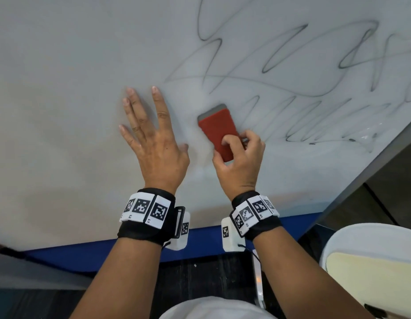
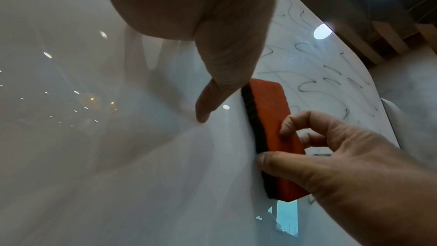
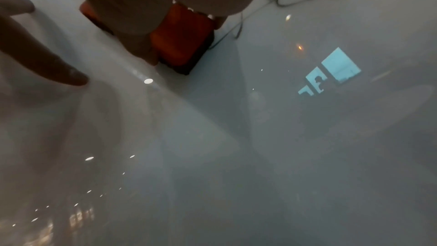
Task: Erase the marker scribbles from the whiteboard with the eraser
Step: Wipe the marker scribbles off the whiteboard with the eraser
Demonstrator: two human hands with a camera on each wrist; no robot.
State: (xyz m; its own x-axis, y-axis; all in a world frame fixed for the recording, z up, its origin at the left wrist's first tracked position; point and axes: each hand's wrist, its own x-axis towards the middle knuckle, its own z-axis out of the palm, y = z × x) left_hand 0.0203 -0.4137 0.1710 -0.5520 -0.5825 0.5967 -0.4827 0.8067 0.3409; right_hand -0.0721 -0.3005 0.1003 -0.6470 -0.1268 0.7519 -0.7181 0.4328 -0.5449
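A red eraser [image 1: 217, 128] with a dark felt underside lies flat on the whiteboard [image 1: 62, 88]. My right hand [image 1: 236, 157] grips its near end, thumb on the left edge and fingers curled over the top and right side. The eraser [image 2: 272, 122] and that grip also show in the left wrist view; in the right wrist view my palm hides most of the eraser [image 3: 182, 42]. My left hand [image 1: 151, 139] rests flat on the board to the left of the eraser, fingers spread and straight. Grey marker scribbles [image 1: 292, 72] cover the board beyond and right of the eraser.
The board's blue front edge [image 1: 131, 247] runs below my wrists. Its dark right edge [image 1: 365, 171] slants down to the right. A white chair [image 1: 372, 261] with a cream seat stands at the lower right. The glossy surface reflects ceiling lights.
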